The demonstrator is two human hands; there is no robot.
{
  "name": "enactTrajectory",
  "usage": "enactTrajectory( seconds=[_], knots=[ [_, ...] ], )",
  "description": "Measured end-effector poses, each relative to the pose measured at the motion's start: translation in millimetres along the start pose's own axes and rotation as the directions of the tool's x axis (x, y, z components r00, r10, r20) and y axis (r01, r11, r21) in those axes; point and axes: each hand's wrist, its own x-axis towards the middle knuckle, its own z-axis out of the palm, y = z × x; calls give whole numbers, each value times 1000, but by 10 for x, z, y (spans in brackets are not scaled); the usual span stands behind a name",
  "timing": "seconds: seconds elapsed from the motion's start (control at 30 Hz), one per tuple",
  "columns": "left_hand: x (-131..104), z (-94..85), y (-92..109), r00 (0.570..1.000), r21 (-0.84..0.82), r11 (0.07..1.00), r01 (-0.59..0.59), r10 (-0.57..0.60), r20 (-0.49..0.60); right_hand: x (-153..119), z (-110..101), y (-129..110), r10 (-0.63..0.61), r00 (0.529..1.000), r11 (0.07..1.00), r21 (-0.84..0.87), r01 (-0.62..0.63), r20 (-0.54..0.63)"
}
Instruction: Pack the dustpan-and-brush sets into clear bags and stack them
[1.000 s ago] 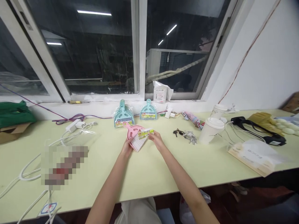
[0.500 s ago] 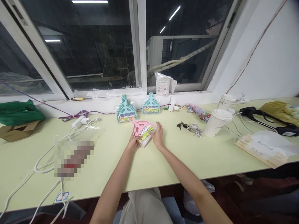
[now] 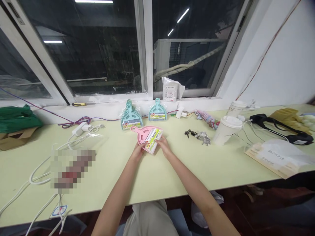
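Observation:
A pink dustpan and brush set (image 3: 147,136) with a green and yellow label is held above the table, its handle pointing to the upper left. My left hand (image 3: 138,151) grips its lower left edge. The fingers of my right hand (image 3: 163,145) are closed on its right side, by the label. Behind it, a stack of teal dustpan sets (image 3: 131,116) in clear wrapping stands against the wall below the window. To the right of that stack, one more teal set (image 3: 157,110) leans on the same wall.
On the pale green table (image 3: 192,170) lie white cables (image 3: 36,177) at left, keys (image 3: 203,137), paper cups (image 3: 227,129), a folded umbrella (image 3: 208,119), a black strap-like device (image 3: 283,129) and a tissue pack (image 3: 278,155) at right. A green cloth (image 3: 19,118) covers a cardboard box.
The pink set has turned slightly, its handle swinging left and down. My right hand's fingers have closed in on its right edge. The whole view has shifted a little.

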Motion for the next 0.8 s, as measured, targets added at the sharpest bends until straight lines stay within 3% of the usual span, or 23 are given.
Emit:
enactTrajectory(
  seconds=[0.17, 0.33, 0.4, 0.47, 0.5, 0.53, 0.6, 0.67, 0.73, 0.77, 0.8],
  knots=[
    [-7, -6, 14, 1000, 44, 999, -3, 2, 25, 16, -48, -10, 16, 998, 1000, -3, -16, 57],
    [-42, -62, 55, 992, 125, 989, 82, -94, 89, 41, -101, -26, 31, 996, 997, 64, -37, 86],
    [-5, -159, 128, 996, 218, 972, 83, -88, 14, 48, -127, -32, 24, 996, 997, 67, -31, 90],
    [70, -343, 274, 979, 399, 916, 49, 35, -200, 48, -149, -33, 16, 997, 998, 63, -21, 81],
    [114, -474, 377, 936, 519, 854, 40, 150, -318, 45, -157, -34, 11, 997, 998, 61, -16, 72],
    [157, -629, 495, 865, 653, 755, 55, 290, -409, 40, -163, -35, 7, 998, 998, 58, -10, 63],
    [216, -999, 754, 756, 877, 459, 145, 520, -397, 25, -165, -40, -4, 999, 999, 53, 1, 51],
    [222, -1405, 995, 637, 929, 238, 284, 677, -368, 6, -158, -49, -16, 999, 999, 47, 14, 41],
    [178, -1793, 1176, 613, 906, 103, 410, 705, -357, -12, -146, -60, -21, 999, 999, 44, 19, 44],
    [147, -1964, 1239, 639, 880, 57, 471, 666, -385, -19, -140, -64, -20, 998, 999, 42, 17, 52],
    [117, -2113, 1285, 695, 858, -4, 513, 588, -413, -24, -134, -68, -17, 998, 999, 41, 15, 60]
  ],
)
